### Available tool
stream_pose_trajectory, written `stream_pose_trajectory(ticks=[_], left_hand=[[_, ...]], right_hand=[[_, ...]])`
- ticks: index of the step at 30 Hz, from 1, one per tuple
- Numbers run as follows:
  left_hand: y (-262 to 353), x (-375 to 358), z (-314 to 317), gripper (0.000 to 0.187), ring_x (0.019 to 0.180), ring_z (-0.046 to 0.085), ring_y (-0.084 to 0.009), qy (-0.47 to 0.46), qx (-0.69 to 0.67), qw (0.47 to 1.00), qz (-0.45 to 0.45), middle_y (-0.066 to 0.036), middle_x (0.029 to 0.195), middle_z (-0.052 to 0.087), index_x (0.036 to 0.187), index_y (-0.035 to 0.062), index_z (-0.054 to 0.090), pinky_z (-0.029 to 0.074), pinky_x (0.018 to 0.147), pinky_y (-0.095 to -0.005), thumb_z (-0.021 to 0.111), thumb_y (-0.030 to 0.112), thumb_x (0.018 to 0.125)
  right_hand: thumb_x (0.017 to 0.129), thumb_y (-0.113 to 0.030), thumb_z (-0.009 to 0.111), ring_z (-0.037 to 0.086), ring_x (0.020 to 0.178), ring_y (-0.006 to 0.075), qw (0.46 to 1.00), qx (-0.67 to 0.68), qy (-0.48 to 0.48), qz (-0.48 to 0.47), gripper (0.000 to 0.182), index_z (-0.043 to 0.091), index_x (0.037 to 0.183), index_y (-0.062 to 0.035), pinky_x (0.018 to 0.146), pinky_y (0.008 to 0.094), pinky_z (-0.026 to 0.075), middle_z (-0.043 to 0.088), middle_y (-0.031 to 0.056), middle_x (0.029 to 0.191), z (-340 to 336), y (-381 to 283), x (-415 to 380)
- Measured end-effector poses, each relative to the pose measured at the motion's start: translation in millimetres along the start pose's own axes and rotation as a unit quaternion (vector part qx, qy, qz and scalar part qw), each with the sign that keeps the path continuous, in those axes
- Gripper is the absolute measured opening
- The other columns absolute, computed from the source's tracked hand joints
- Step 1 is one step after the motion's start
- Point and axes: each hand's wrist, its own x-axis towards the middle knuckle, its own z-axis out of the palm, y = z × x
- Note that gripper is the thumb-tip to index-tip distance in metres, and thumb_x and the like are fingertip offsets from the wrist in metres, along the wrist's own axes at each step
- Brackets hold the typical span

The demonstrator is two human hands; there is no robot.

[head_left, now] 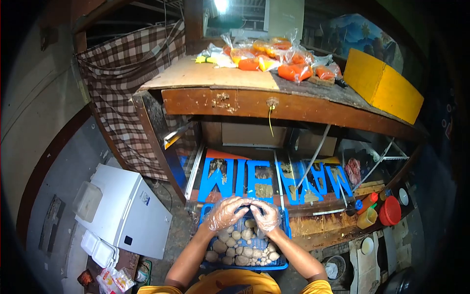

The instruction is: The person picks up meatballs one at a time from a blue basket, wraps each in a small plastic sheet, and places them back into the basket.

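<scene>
Both of my hands wear clear plastic gloves and meet above a blue basket (287, 245). My left hand (226, 214) is curved, its fingertips touching those of the other hand. My right hand (265, 216) is bent inward in the same way. Whatever lies between the palms is hidden. Several greyish-beige round lumps (247, 252) of different sizes lie in the basket below the hands.
A wooden table (220, 101) ahead bears bags of orange and yellow contents (295, 72) and a yellow box (382, 85). On the left stands a white freezer (122, 210). A red bowl (390, 211) and bottles (370, 202) are at the right.
</scene>
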Motion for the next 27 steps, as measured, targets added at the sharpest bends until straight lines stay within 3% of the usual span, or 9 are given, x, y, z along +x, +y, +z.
stream_pose_trajectory(ticks=[8, 12, 16, 18, 20, 21, 23, 24, 27], left_hand=[[-16.3, -35.1, 14.1, 0.029, 0.11, 0.071, -0.0374, -0.018, 0.007, 0.999, -0.027, -0.018, 0.119, 0.075, 0.122, 0.0038, 0.071, 0.058, 0.093, -0.0444, 0.075, 0.015, 0.095], [-19.9, -47.1, 14.1, 0.028, 0.109, 0.072, -0.0373, -0.026, 0.012, 0.999, -0.022, -0.018, 0.118, 0.074, 0.121, 0.0049, 0.072, 0.058, 0.092, -0.044, 0.075, 0.014, 0.095], [-34.3, -64.6, 21.9, 0.028, 0.108, 0.071, -0.0383, -0.035, 0.024, 0.998, -0.043, -0.017, 0.116, 0.074, 0.122, 0.0058, 0.071, 0.058, 0.091, -0.0457, 0.074, 0.015, 0.096], [-44.7, -73.8, 27.2, 0.028, 0.108, 0.071, -0.0385, -0.033, 0.023, 0.998, -0.039, -0.017, 0.115, 0.075, 0.122, 0.0063, 0.07, 0.058, 0.09, -0.0461, 0.073, 0.015, 0.097], [-53.0, -82.2, 32.9, 0.029, 0.108, 0.071, -0.0385, -0.039, 0.081, 0.994, -0.062, -0.016, 0.115, 0.074, 0.124, 0.0069, 0.069, 0.058, 0.09, -0.046, 0.073, 0.015, 0.096], [-51.1, -82.3, 31.1, 0.028, 0.107, 0.071, -0.0391, -0.047, 0.061, 0.994, -0.079, -0.016, 0.114, 0.075, 0.123, 0.0076, 0.069, 0.058, 0.091, -0.0468, 0.072, 0.014, 0.096], [-60.9, -88.8, 34.9, 0.029, 0.107, 0.071, -0.0395, -0.038, 0.063, 0.995, -0.063, -0.016, 0.115, 0.074, 0.124, 0.0086, 0.069, 0.058, 0.091, -0.0471, 0.072, 0.014, 0.096], [-61.9, -89.6, 34.7, 0.031, 0.107, 0.071, -0.0399, -0.028, 0.069, 0.996, -0.041, -0.016, 0.115, 0.074, 0.126, 0.0096, 0.069, 0.058, 0.092, -0.0475, 0.073, 0.014, 0.095], [-65.1, -98.9, 35.1, 0.035, 0.111, 0.068, -0.0418, -0.054, 0.067, 0.991, -0.102, -0.018, 0.119, 0.072, 0.13, 0.0121, 0.068, 0.057, 0.094, -0.049, 0.072, 0.014, 0.095]], right_hand=[[0.096, -0.013, 0.074, 0.078, 0.099, 0.0315, 0.991, 0.043, -0.088, 0.087, 0.018, 0.078, 0.11, -0.0024, 0.086, 0.0386, 0.06, 0.079, 0.019, 0.108, 14.7, 21.8, -35.1], [0.097, -0.013, 0.074, 0.078, 0.098, 0.0278, 0.985, 0.029, -0.126, 0.112, 0.018, 0.079, 0.113, -0.0056, 0.084, 0.0374, 0.061, 0.079, 0.0152, 0.111, 21.5, 33.0, -49.0], [0.098, -0.021, 0.073, 0.078, 0.092, 0.0268, 0.976, -0.018, -0.17, 0.135, 0.023, 0.078, 0.117, -0.0091, 0.079, 0.0372, 0.06, 0.08, 0.0152, 0.105, 22.9, 40.6, -56.4], [0.1, -0.021, 0.071, 0.078, 0.092, 0.0265, 0.967, -0.018, -0.188, 0.17, 0.022, 0.078, 0.114, -0.0064, 0.08, 0.0382, 0.06, 0.08, 0.0166, 0.104, 24.0, 40.1, -57.8], [0.1, -0.023, 0.071, 0.076, 0.074, 0.0211, 0.956, -0.064, -0.214, 0.19, 0.023, 0.078, 0.116, -0.0066, 0.068, 0.0371, 0.059, 0.079, 0.0148, 0.087, 24.1, 39.1, -58.0], [0.1, -0.023, 0.071, 0.076, 0.074, 0.0211, 0.955, -0.063, -0.217, 0.194, 0.023, 0.078, 0.116, -0.0066, 0.068, 0.0371, 0.059, 0.079, 0.0148, 0.087, 24.5, 39.1, -57.5], [0.102, -0.024, 0.07, 0.069, 0.057, 0.0148, 0.941, -0.041, -0.238, 0.236, 0.025, 0.077, 0.118, -0.007, 0.055, 0.0345, 0.055, 0.073, 0.01, 0.069, 25.3, 38.7, -58.6], [0.102, -0.024, 0.07, 0.069, 0.057, 0.0148, 0.939, -0.04, -0.241, 0.241, 0.025, 0.077, 0.118, -0.007, 0.055, 0.0345, 0.055, 0.073, 0.01, 0.069, 26.5, 40.4, -59.9], [0.101, -0.026, 0.068, 0.067, 0.058, 0.0127, 0.916, 0.004, -0.257, 0.309, 0.028, 0.077, 0.122, -0.0101, 0.056, 0.0338, 0.053, 0.071, 0.007, 0.067, 33.8, 49.4, -62.4]])
